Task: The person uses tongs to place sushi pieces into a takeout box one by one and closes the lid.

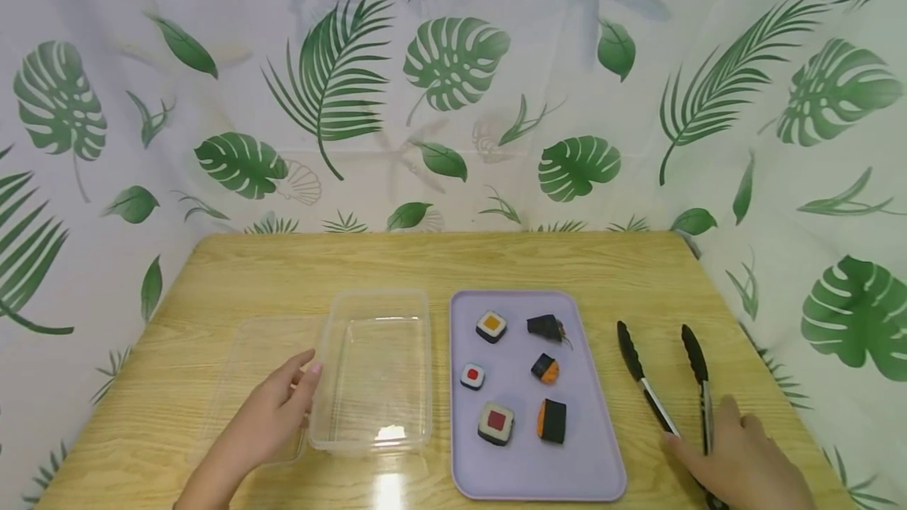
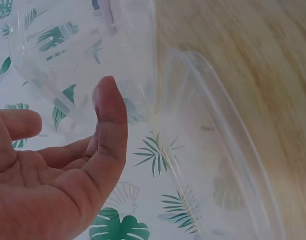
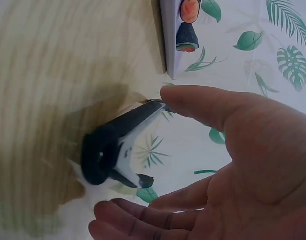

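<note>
My left hand (image 1: 272, 408) hovers beside the left rim of a clear plastic container (image 1: 372, 443), over a clear lid (image 1: 241, 337) lying flat. In the left wrist view its fingers (image 2: 110, 115) are loosely bent, with nothing between them. My right hand (image 1: 751, 463) is around the handle end of a pair of tongs (image 1: 659, 408), which lies spread on the table with black tips pointing away. In the right wrist view the thumb and fingers stand apart on either side of the tongs; the thumb tip looks close to one arm, contact unclear.
A purple tray (image 1: 524, 478) stands between container and tongs. On it lie several sushi pieces, among them a roll with a yellow centre (image 1: 491, 326), a hand roll (image 1: 546, 327) and a black-wrapped orange piece (image 1: 552, 421). A leaf-print cloth (image 1: 453, 171) hangs behind the wooden table (image 1: 439, 258).
</note>
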Demonstrator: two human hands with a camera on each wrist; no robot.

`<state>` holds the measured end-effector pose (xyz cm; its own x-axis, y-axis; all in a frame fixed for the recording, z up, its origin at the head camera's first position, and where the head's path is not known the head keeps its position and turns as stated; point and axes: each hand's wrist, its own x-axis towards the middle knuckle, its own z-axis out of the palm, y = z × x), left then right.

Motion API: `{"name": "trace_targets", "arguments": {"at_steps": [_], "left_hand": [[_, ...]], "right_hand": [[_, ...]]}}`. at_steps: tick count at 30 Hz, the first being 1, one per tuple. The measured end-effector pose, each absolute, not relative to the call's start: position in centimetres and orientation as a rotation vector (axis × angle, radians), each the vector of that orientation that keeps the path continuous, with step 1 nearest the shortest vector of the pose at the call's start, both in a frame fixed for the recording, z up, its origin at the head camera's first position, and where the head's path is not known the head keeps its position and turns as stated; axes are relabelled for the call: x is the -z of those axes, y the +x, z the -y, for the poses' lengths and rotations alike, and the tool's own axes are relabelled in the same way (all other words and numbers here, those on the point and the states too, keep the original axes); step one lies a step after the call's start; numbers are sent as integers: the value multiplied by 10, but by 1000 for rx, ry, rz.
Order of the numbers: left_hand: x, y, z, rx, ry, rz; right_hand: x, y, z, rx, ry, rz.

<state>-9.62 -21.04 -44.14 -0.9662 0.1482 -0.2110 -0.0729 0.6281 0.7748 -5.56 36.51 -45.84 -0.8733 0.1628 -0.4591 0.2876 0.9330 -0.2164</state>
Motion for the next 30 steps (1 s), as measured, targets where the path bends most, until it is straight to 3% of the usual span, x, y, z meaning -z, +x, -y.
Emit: {"name": "trace_targets", "arguments": {"at_steps": [19,30], "left_hand": [[447,-99,215,-1401,27,-2449],[447,-100,218,-1423,43,-2427]], "right_hand": [[481,-54,-361,439,392,-2761],[475,-59,-371,548,253,-2865]]}}
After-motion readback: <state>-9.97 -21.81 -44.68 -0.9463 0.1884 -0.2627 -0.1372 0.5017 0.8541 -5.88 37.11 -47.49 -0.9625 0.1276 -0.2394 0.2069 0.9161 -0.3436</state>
